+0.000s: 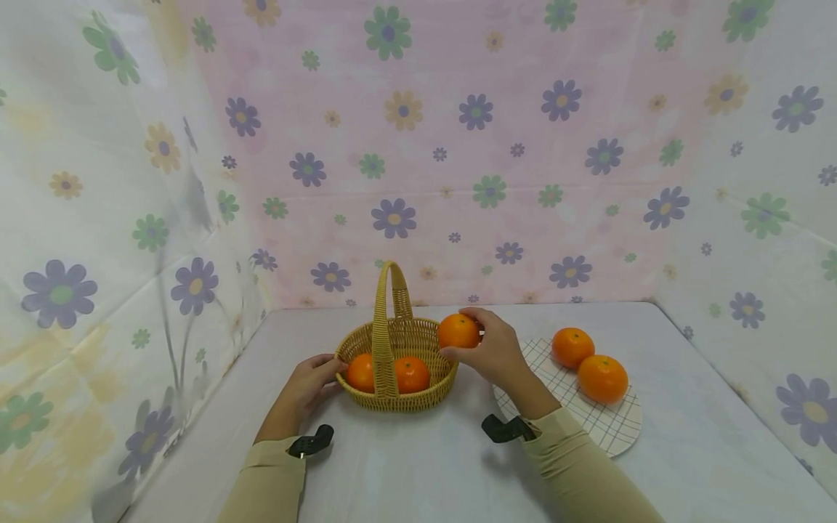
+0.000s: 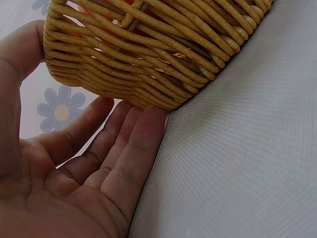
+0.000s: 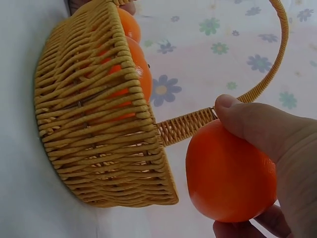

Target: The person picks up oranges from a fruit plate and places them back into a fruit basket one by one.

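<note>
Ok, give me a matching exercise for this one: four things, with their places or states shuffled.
1. left hand
2. right hand
3. wicker basket
4. checked mat

A. between the two hands
B. under two fruits
C. touching the basket
D. holding an orange fruit

Pairs: 1-C, 2-D, 3-A, 4-B

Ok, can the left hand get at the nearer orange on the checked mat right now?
Probably not: the left hand holds the left side of the basket, and the basket and right arm lie between it and that orange on the mat.
</note>
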A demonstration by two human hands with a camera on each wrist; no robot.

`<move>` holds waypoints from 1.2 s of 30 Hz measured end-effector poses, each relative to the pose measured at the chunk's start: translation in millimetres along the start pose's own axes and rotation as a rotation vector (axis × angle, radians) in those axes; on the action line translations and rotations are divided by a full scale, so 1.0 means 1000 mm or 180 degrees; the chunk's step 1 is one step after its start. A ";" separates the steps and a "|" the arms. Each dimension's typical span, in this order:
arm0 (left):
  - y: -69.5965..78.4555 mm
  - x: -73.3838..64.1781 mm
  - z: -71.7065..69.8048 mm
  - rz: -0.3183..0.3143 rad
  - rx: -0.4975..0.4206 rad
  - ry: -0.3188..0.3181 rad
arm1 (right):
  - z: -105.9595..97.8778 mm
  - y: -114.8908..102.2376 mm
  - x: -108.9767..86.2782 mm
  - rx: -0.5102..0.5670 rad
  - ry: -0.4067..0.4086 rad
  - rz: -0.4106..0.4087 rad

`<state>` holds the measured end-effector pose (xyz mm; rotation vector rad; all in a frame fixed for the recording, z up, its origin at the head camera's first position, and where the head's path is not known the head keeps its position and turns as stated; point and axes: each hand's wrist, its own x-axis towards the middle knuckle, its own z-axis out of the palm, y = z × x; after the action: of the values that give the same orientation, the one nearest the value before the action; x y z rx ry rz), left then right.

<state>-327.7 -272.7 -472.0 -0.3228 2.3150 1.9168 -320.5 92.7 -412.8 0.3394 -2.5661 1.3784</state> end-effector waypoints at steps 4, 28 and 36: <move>0.000 -0.001 0.000 0.0016 -0.0008 -0.0015 | 0.004 -0.002 -0.002 -0.0014 -0.0009 0.0020; 0.003 -0.005 0.001 -0.0034 0.0045 -0.0013 | 0.026 0.005 -0.003 0.0007 0.0004 -0.0487; 0.002 -0.007 0.000 -0.0056 0.0051 0.0006 | 0.029 0.004 -0.005 -0.0073 -0.0052 -0.0604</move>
<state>-321.7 -271.6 -468.2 -0.3425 2.3196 1.8897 -319.4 70.5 -433.0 0.5761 -2.4859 1.2828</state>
